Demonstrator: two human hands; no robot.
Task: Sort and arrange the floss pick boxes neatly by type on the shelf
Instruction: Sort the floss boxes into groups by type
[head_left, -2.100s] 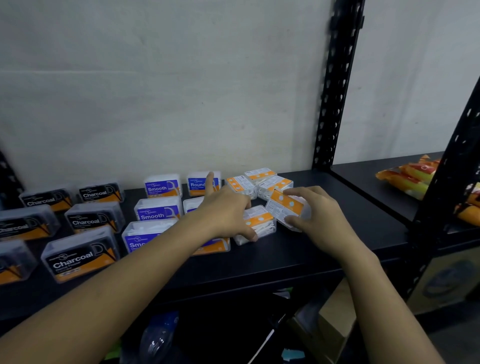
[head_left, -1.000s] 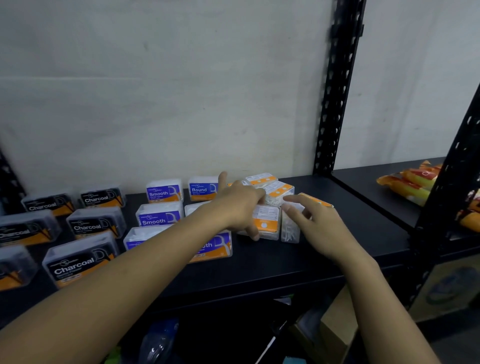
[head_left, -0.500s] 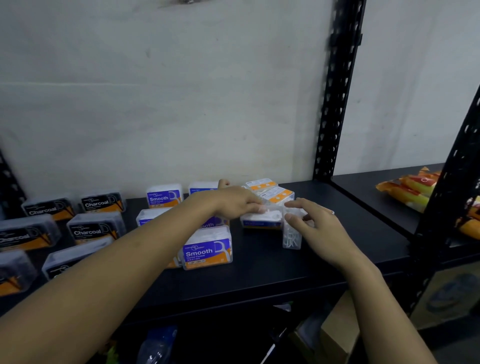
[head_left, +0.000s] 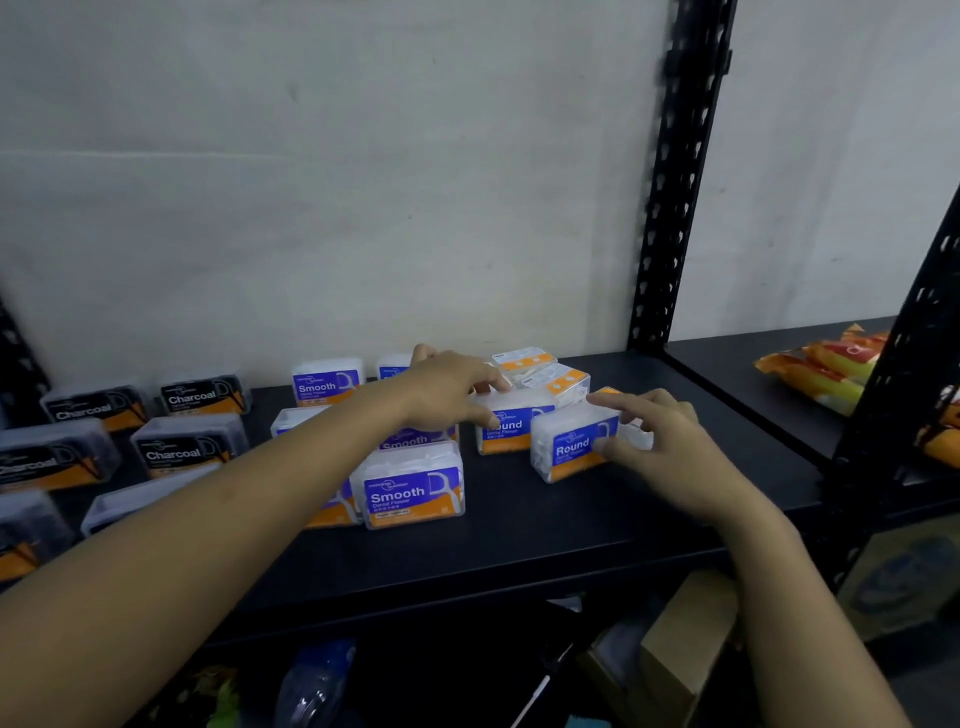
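On the black shelf (head_left: 519, 540) stand clear floss pick boxes with blue and orange labels. My left hand (head_left: 452, 387) grips a Round box (head_left: 511, 431) from above, label facing me. My right hand (head_left: 657, 441) holds a second Round box (head_left: 569, 449) just to its right, turned slightly askew. A Smooth box (head_left: 410, 491) stands nearest the front edge, with more Smooth boxes (head_left: 324, 384) behind my left forearm. Two boxes (head_left: 550, 374) lie label-side up behind the Round ones. Several dark Charcoal boxes (head_left: 187, 449) fill the left side.
A black perforated upright (head_left: 670, 208) rises behind the right end of the shelf, another upright (head_left: 904, 374) at far right. Orange and yellow packets (head_left: 815, 366) lie on the neighbouring shelf. A cardboard box (head_left: 685, 649) and a plastic bottle (head_left: 311, 686) sit below.
Both hands have stood the two orange-sided boxes upright, so their blue Round labels now face me. The camera has tilted up a little.
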